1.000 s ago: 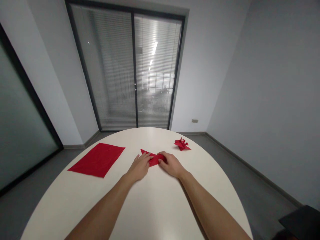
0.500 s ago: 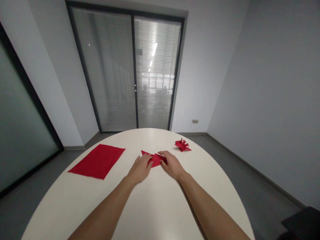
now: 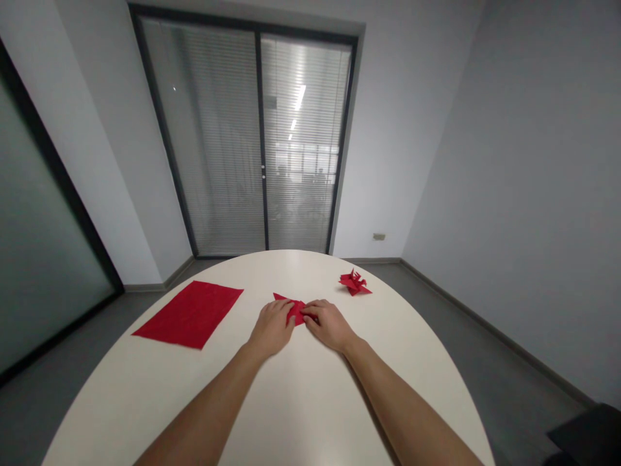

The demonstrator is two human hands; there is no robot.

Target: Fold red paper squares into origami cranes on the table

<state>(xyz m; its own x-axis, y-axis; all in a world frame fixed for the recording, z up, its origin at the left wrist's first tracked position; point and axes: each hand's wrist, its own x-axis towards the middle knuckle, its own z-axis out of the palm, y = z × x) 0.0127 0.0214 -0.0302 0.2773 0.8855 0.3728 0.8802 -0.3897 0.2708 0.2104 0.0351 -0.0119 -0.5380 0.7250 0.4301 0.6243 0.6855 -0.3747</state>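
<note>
A small piece of folded red paper [image 3: 297, 313] lies on the white table between my hands, partly hidden under the fingers. One pointed corner of it sticks out past the fingertips of my left hand [image 3: 272, 327]. That hand grips the left part, its fingers on top and its thumb along the near edge. My right hand [image 3: 330, 323] has its fingers and thumb closed on the right part, covering most of that side.
A flat sheet of red paper [image 3: 190, 316] lies at the left of the round table [image 3: 301, 401]. Several folded red paper figures [image 3: 354, 283] sit in a cluster near the far right edge. A black object [image 3: 587, 433] shows at the lower right, beyond the table.
My right hand has shifted slightly left over the folded paper, and its fingertips now come close to my left hand. Less of the paper's right side shows. The left hand stays in place.
</note>
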